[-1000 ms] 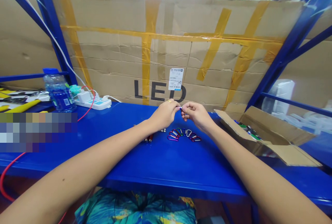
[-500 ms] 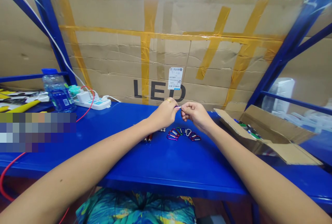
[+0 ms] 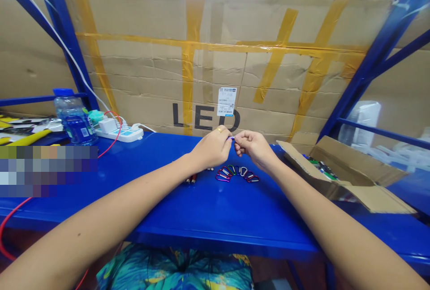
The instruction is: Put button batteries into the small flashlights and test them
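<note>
A small slim purple-and-silver piece (image 3: 232,138) bridges the gap between my hands above the table; its kind cannot be made out. My left hand (image 3: 212,150), with a ring on one finger, is closed on its left part. Thumb and bent fingers of my right hand (image 3: 252,147) pinch its right end. Below the hands, several coloured carabiners (image 3: 222,178) lie in an arc on the blue table (image 3: 221,214). Close under my left wrist are red cylinders (image 3: 194,178) with silver ends, partly hidden by the arm. Small silver parts (image 3: 210,169) show beside them.
To the right stands an open cardboard box (image 3: 336,182) with coloured items inside. A blue-capped bottle (image 3: 75,120) and a white power strip (image 3: 126,134) with cables are at the left. A large cardboard panel (image 3: 151,75) closes off the back between blue rack posts.
Both hands stay nearly in place, still joined at the small piece. Its visible part looks more purple and less white than before.
</note>
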